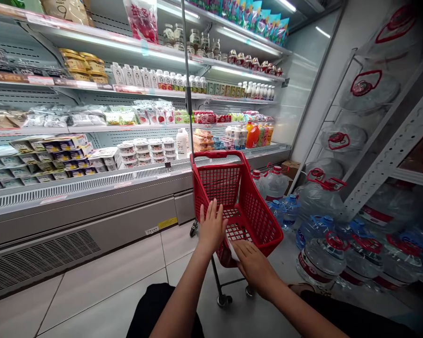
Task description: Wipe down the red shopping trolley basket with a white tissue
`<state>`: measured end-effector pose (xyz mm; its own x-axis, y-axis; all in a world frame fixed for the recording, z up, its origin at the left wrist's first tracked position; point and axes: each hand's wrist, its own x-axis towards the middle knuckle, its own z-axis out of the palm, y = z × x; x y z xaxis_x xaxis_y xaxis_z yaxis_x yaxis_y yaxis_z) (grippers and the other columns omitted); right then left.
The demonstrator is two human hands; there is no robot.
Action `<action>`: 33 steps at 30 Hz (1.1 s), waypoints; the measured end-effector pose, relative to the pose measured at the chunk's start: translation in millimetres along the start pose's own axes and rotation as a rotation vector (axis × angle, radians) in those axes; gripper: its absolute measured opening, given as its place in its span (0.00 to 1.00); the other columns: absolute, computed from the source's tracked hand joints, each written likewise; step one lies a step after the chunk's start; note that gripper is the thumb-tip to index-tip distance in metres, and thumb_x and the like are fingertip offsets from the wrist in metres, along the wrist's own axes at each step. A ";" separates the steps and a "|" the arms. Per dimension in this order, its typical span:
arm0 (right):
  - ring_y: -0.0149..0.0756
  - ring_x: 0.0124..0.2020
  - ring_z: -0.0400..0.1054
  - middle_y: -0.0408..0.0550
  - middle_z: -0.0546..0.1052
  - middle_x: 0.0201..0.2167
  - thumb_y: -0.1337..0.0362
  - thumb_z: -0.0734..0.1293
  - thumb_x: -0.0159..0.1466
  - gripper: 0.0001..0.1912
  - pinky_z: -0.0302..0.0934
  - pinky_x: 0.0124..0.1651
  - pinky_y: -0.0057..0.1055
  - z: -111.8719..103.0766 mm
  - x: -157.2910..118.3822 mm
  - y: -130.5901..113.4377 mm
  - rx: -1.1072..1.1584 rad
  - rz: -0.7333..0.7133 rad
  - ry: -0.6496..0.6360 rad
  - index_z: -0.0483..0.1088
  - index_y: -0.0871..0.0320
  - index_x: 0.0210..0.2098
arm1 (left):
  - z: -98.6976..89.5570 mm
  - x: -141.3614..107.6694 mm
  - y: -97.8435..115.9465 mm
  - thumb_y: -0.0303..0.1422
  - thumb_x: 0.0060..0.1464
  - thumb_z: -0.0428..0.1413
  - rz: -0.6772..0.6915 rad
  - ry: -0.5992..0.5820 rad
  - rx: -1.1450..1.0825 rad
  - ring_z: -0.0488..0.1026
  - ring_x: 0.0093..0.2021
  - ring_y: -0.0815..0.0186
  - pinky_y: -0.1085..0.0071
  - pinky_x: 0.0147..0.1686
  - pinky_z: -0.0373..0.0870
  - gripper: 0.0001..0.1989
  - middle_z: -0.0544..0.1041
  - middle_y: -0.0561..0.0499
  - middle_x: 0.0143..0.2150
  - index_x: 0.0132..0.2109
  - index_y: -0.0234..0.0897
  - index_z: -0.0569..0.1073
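A red plastic shopping cart [259,206] with lattice walls stands before me on a metal wheeled frame. My left hand [212,228] is raised at the cart's near left side, fingers spread, holding nothing; whether it touches the rim I cannot tell. A white wipe or tissue [232,251] lies against the cart's near edge under my right hand [255,266]. The right fingers are extended together over it, and most of the sheet is hidden beneath them. A tall metal pole [187,56] rises at the cart's left side.
A refrigerated display case [127,206] runs behind and left of the cart, stocked with tubs [141,148], cartons and bottles. Large water bottles [320,260] crowd the floor on the right beside a perforated metal rack post [391,155]. Pale tiles [127,277] cover the floor.
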<state>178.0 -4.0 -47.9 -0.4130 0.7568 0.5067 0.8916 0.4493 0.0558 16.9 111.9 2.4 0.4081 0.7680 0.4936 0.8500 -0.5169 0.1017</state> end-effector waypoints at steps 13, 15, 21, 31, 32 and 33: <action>0.35 0.72 0.56 0.40 0.64 0.72 0.74 0.56 0.67 0.44 0.50 0.74 0.46 -44.7 -79.2 113.6 -0.169 -0.009 -0.013 0.37 0.45 0.77 | -19.9 -13.9 5.8 0.57 0.67 0.47 0.133 -0.188 -0.100 0.43 0.78 0.53 0.37 0.73 0.31 0.38 0.42 0.45 0.80 0.76 0.50 0.51; 0.36 0.73 0.55 0.40 0.63 0.72 0.74 0.56 0.68 0.44 0.48 0.75 0.47 -51.4 -86.5 136.8 -0.201 0.006 -0.014 0.37 0.43 0.77 | -17.9 -14.6 8.2 0.56 0.66 0.50 0.160 -0.192 -0.094 0.43 0.78 0.51 0.35 0.72 0.32 0.39 0.42 0.45 0.80 0.76 0.52 0.50; 0.39 0.75 0.49 0.46 0.58 0.75 0.74 0.55 0.67 0.44 0.48 0.74 0.51 -48.4 -77.3 120.6 -0.227 0.079 0.019 0.35 0.50 0.78 | -7.1 -15.0 18.2 0.49 0.69 0.51 0.162 -0.146 -0.076 0.44 0.78 0.52 0.36 0.73 0.35 0.34 0.45 0.48 0.80 0.76 0.56 0.50; 0.45 0.72 0.54 0.55 0.60 0.73 0.73 0.59 0.61 0.47 0.54 0.72 0.47 -19.1 -12.5 -25.8 -0.030 0.033 -0.005 0.39 0.63 0.77 | -8.4 -12.6 12.9 0.37 0.74 0.41 0.122 -0.110 -0.050 0.44 0.78 0.60 0.40 0.74 0.37 0.28 0.46 0.50 0.80 0.76 0.54 0.50; 0.45 0.72 0.55 0.54 0.60 0.73 0.73 0.59 0.61 0.47 0.55 0.71 0.47 -20.5 -12.8 -23.3 -0.022 0.019 -0.013 0.39 0.61 0.77 | -9.3 -12.4 10.0 0.37 0.74 0.41 0.128 -0.107 -0.046 0.44 0.78 0.60 0.40 0.74 0.36 0.28 0.45 0.50 0.80 0.76 0.54 0.49; 0.44 0.71 0.56 0.53 0.60 0.73 0.74 0.59 0.61 0.47 0.55 0.71 0.47 -22.8 -15.8 -16.6 -0.017 0.004 -0.029 0.40 0.59 0.77 | -10.4 -12.1 6.9 0.37 0.74 0.41 0.133 -0.102 -0.039 0.43 0.78 0.60 0.40 0.74 0.35 0.28 0.45 0.51 0.80 0.76 0.54 0.49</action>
<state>173.9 -34.3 -37.2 -0.4144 0.7721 0.4818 0.8963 0.4382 0.0688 14.4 95.2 6.2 0.5496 0.7249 0.4153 0.7732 -0.6297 0.0758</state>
